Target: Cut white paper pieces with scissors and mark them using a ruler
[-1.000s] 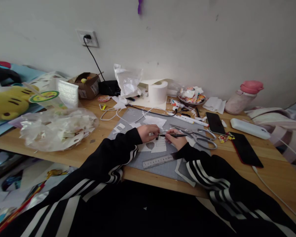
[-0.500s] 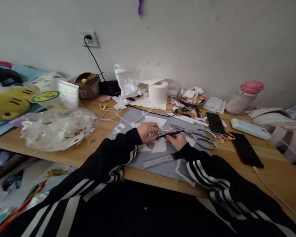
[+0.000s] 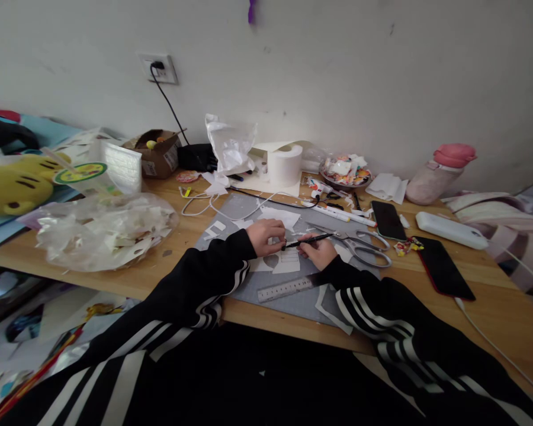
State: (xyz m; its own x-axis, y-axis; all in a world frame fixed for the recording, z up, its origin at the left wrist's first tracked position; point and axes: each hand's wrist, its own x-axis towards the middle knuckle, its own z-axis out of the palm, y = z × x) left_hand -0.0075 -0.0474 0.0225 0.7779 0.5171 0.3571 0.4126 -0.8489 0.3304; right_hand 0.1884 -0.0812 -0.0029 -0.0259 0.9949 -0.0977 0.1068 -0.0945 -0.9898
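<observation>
My right hand [image 3: 318, 252] is closed around a slim black pen [image 3: 316, 238], which points left toward my other hand. My left hand [image 3: 267, 238] has its fingers pinched together at the pen's left end, by a small dark bit too tiny to name. Under both hands lies a white paper piece with printed lines [image 3: 288, 261]. That paper rests on a grey cutting mat [image 3: 244, 284]. A steel ruler [image 3: 284, 289] lies just in front of the hands, its right end beneath my right sleeve. Grey-handled scissors [image 3: 359, 248] lie beside my right hand.
Two phones [image 3: 446, 269] and a white power bank [image 3: 450, 231] lie on the right, near a pink bottle [image 3: 433, 177]. White markers [image 3: 337, 214], a paper roll [image 3: 285, 167] and a bowl of scraps [image 3: 345, 173] stand behind. A plastic bag of scraps [image 3: 106, 231] sits left.
</observation>
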